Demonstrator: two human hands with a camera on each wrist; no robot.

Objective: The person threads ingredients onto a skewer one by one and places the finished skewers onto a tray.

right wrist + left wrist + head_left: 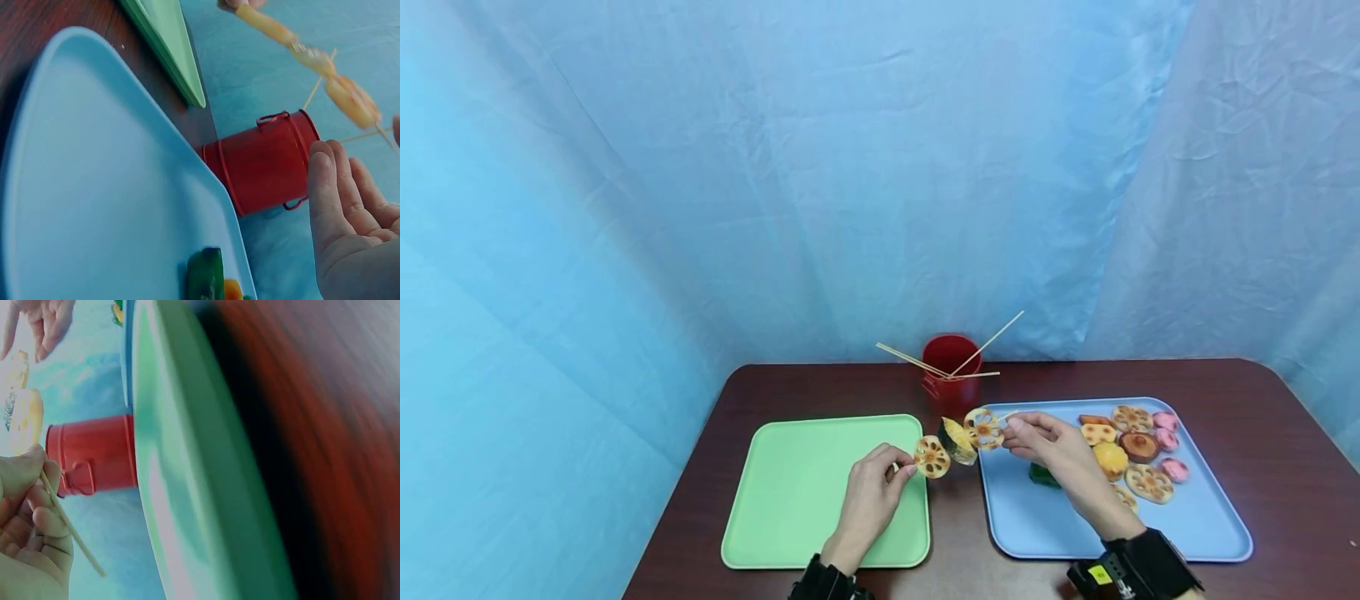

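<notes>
A wooden skewer carries a lotus root slice, a green-rimmed yellow pumpkin slice and another lotus root slice. My left hand pinches it between thumb and fingers beside the left lotus slice, and its bare end sticks out past the palm in the left wrist view. At the other end is my right hand, close to the pointed tip. Its fingers are extended and the thumb stands apart from them in the right wrist view. Whether the thumb touches the tip is hard to tell.
A green tray lies at left, a blue tray at right. On the blue one sit lotus slices, a mushroom, pink pieces and a green piece. Behind stands a red bucket with several skewers.
</notes>
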